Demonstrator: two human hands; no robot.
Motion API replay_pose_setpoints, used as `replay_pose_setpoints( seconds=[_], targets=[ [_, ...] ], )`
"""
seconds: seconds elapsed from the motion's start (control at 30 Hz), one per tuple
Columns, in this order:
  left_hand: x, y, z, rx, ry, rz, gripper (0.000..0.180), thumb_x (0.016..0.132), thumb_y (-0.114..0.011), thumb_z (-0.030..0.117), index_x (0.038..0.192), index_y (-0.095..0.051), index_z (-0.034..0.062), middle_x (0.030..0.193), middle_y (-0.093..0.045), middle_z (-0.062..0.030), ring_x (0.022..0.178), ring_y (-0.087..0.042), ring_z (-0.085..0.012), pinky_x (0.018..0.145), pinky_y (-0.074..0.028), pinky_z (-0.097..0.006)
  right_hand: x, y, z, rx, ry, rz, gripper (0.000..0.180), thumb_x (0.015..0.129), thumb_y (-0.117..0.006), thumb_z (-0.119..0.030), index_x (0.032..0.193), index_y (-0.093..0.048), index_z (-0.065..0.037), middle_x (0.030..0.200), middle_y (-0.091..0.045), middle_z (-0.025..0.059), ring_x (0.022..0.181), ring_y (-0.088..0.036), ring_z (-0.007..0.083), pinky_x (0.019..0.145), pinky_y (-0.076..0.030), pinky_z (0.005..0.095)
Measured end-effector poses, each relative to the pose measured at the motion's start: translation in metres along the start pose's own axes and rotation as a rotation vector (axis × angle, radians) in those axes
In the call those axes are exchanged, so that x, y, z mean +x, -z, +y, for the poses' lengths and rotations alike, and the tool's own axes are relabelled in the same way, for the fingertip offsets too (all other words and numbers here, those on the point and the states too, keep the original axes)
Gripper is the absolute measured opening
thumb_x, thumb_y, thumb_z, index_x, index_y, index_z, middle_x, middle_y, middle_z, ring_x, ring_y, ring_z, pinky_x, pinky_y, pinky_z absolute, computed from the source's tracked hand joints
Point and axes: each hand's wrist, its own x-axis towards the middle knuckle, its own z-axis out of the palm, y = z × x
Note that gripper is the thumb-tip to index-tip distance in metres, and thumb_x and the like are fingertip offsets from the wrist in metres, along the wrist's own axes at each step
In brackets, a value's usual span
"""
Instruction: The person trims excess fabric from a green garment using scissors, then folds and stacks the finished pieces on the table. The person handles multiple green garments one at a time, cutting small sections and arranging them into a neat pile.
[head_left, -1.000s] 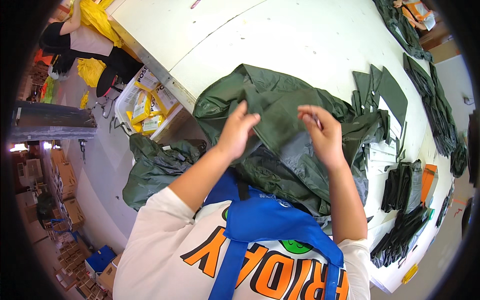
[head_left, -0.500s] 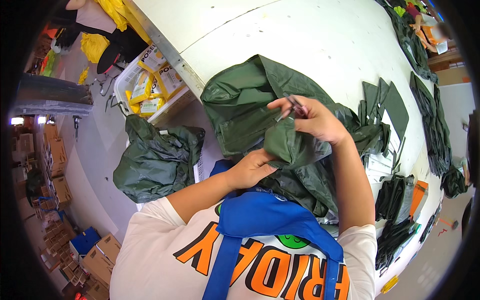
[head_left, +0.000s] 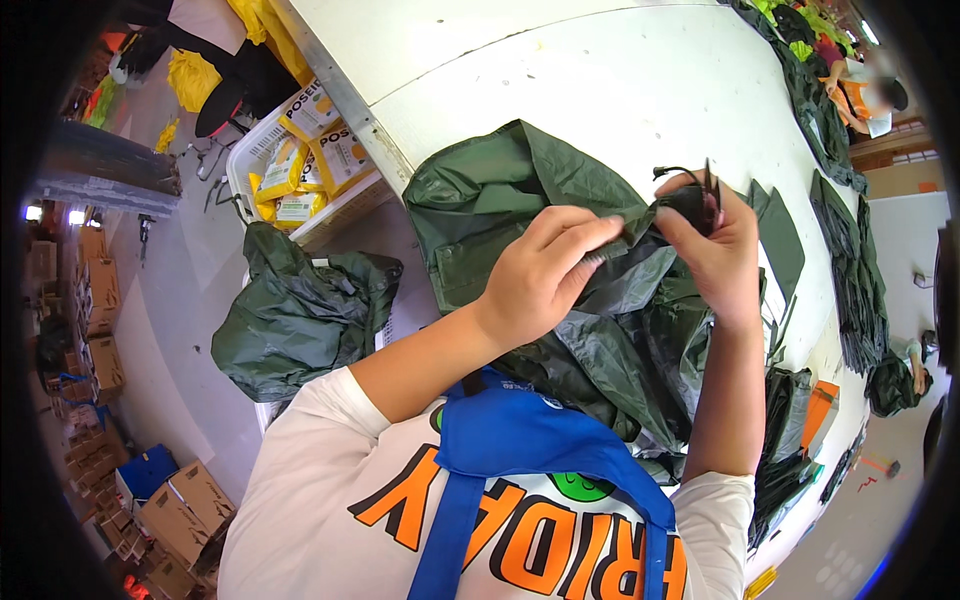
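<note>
A dark green, shiny waterproof garment (head_left: 470, 230) lies bunched over the table edge in front of me. My left hand (head_left: 545, 265) is closed on a folded edge of it, thumb and fingers pinching the cloth. To its right, my right hand (head_left: 722, 245) is closed round small thread snips (head_left: 711, 190), partly hidden by the fingers. Its thumb and fingertips also press on the same garment edge, which is stretched between both hands. A thin black cord-like piece sticks out beside the right fingers.
Another green garment (head_left: 300, 310) lies heaped at my left. Behind it stands a white crate (head_left: 240, 165) of yellow-and-white packets (head_left: 340, 155). Green cut pieces (head_left: 782, 240) and stacked dark garments (head_left: 850, 270) lie along the right. Cardboard boxes (head_left: 185, 510) stand lower left; other people are farther off.
Both hands have moved right and slightly up along the garment. My left hand has come up to the edge near the right hand, and the cloth between them is now drawn out.
</note>
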Motion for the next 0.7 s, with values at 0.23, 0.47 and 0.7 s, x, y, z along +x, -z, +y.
replay_pose_setpoints(
  seconds=[0.23,0.47,0.7],
  targets=[
    [-0.009,0.008,0.008,-1.214,0.77,-0.305,0.022,0.098,-0.049,0.015,0.112,-0.056,0.0002,0.097,-0.06,0.0018,0.088,-0.052,-0.0048,0.081,-0.042,-0.022,0.001,0.006,0.0,0.378,-0.135,-0.346,0.053,0.061,-0.085,-0.013,0.106,-0.062,-0.001,0.09,-0.064,0.0045,0.084,-0.057,0.0108,0.076,-0.045,0.0244],
    [-0.084,0.011,-0.015,-0.355,0.593,-0.451,0.06,0.085,-0.066,0.024,0.133,-0.037,0.0041,0.122,-0.048,-0.0143,0.11,-0.05,-0.0233,0.097,-0.039,-0.035,-0.013,0.018,0.036,0.048,-0.28,-0.234,0.016,0.076,-0.069,-0.001,0.091,-0.062,-0.003,0.078,-0.059,-0.0024,0.073,-0.053,0.008,0.068,-0.042,0.0246],
    [-0.173,0.039,-0.086,0.351,0.91,-0.065,0.082,0.069,-0.077,0.015,0.137,-0.03,0.0135,0.131,-0.043,-0.0199,0.123,-0.04,-0.0406,0.103,-0.034,-0.043,-0.024,0.087,0.067,0.44,-0.301,0.13,0.034,0.074,-0.073,-0.005,0.106,-0.06,-0.002,0.093,-0.063,0.0043,0.084,-0.06,0.0147,0.079,-0.047,0.0267]
  ],
)
